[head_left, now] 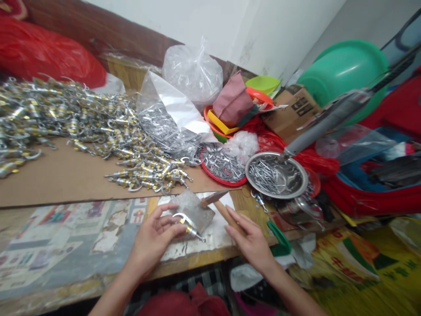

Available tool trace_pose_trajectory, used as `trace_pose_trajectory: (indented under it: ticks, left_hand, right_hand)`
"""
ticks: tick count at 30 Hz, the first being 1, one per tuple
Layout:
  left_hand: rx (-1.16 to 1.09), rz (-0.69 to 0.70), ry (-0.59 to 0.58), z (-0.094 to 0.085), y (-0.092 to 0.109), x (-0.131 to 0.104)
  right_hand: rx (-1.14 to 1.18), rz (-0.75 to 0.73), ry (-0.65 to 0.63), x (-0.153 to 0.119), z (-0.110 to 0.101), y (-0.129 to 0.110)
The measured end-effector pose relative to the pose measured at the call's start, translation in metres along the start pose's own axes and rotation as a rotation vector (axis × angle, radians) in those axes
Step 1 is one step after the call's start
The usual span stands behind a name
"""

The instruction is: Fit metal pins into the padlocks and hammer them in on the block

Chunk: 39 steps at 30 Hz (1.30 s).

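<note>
My left hand [157, 231] is closed in a pinch on a small silver-and-brass metal fitting [190, 229] with a curved hook at one end and a small ring at the other. The fitting lies against the near edge of a grey metal block [189, 206]. In my right hand [250, 240] is a hammer [226, 216], gripped by its light wooden handle, with the head over the block's right side. White paper [226, 237] lies beneath the block. One loose fitting [259, 202] rests to the right.
A large heap of similar fittings [72, 114] covers the cardboard [59, 175] on the left. Small metal pins fill a clear bag [161, 123], a red tray [223, 169] and a steel bowl [274, 175]. A grey bar [329, 120] slants above the bowl. The table's front edge [190, 259] is close.
</note>
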<state>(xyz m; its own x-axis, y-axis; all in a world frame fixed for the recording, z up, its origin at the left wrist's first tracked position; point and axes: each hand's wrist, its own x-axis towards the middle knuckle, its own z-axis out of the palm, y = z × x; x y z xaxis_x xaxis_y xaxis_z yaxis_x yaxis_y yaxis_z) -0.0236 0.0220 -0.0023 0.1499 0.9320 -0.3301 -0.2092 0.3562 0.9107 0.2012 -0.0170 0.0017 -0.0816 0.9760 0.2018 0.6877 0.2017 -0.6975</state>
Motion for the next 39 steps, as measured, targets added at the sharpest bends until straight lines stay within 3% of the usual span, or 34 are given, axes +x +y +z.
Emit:
trace_pose_trajectory:
  ticks: [3,6,10,14,18,24,28,29,31,34,39]
  left_hand:
    - [0.312,0.101,0.050,-0.004,0.002,-0.001]
    - [0.508,0.320,0.097,-0.008,0.001,-0.001]
    - [0.579,0.528,0.119,-0.008,-0.002,0.001]
    - [0.569,0.585,0.068,-0.004,0.002,0.002]
    - [0.571,0.606,0.045,-0.002,0.006,0.001]
    - [0.602,0.615,-0.009,-0.005,0.003,-0.002]
    - [0.622,0.531,0.092,-0.003,0.000,-0.004]
    - [0.628,0.511,0.121,-0.003,-0.001,-0.004]
    - [0.627,0.487,0.152,-0.001,-0.002,-0.005]
    - [0.605,0.493,0.141,0.000,-0.002,-0.005]
    - [0.628,0.557,0.158,0.001,0.003,-0.006]
  right_hand:
    - [-0.067,0.131,-0.040,0.015,0.003,0.024]
    - [-0.260,0.073,-0.099,0.040,0.000,0.033]
    - [-0.431,0.032,0.031,0.094,-0.011,0.042]
    - [-0.496,0.077,0.013,0.147,-0.015,0.063]
    - [-0.497,0.091,0.028,0.167,-0.011,0.074]
    - [-0.368,0.077,0.174,0.155,-0.013,0.070]
    - [-0.184,0.047,0.203,0.123,-0.001,0.033]
    - [-0.117,0.038,0.191,0.112,0.005,0.018]
    - [0.247,0.021,0.119,0.086,0.017,-0.012]
    - [0.404,-0.060,-0.035,0.055,0.030,-0.047]
    - [0.479,-0.042,-0.048,0.040,0.038,-0.058]
